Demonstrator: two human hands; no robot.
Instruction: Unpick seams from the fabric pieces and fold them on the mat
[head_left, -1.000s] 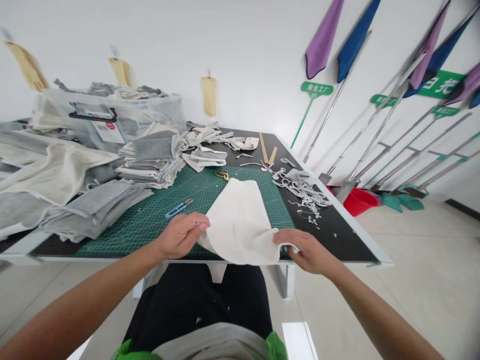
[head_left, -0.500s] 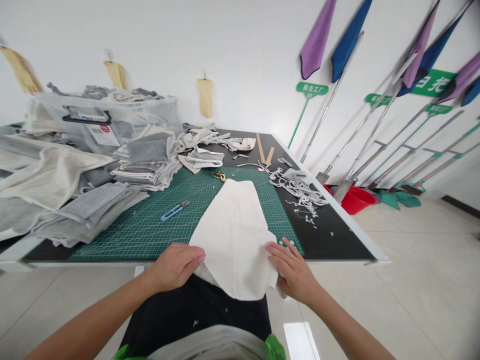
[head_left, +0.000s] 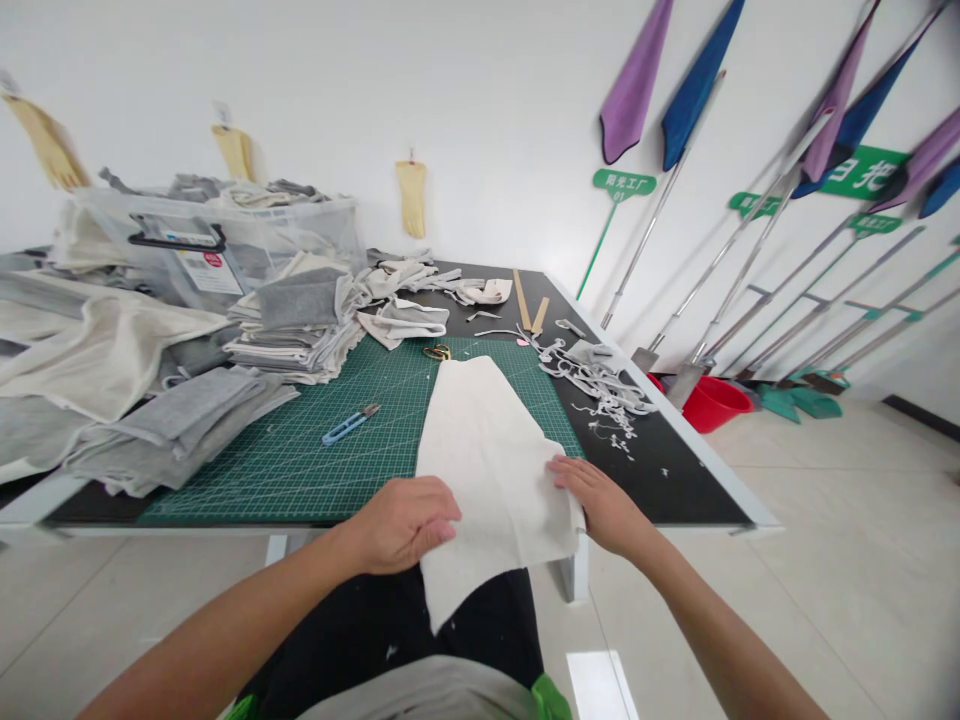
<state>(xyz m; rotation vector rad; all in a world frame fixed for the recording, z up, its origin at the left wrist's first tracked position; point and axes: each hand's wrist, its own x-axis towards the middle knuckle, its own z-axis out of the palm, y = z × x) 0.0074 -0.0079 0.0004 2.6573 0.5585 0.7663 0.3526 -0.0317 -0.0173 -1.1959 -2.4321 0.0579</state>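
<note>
A white cloth lies on a green gridded cutting mat at the front of the bench, its lower part hanging over the near edge. Its long axis runs front to back: the blunt narrow end points towards the wall, tipped slightly left, while the cloth flares towards the person and drops to a pointed corner. The fabric is matte and soft, with faint creases. The left hand covers its left edge, fingers curled and drawn close to the thumb; whether they pinch a fold I cannot tell. The right hand lays its fingers together over the right edge, thumb hidden, so its grip cannot be told. Gold-handled scissors sit just beside the narrow end; blue-handled thread snips lie left of the cloth, and stringy grey fabric trimmings tangle at right.
</note>
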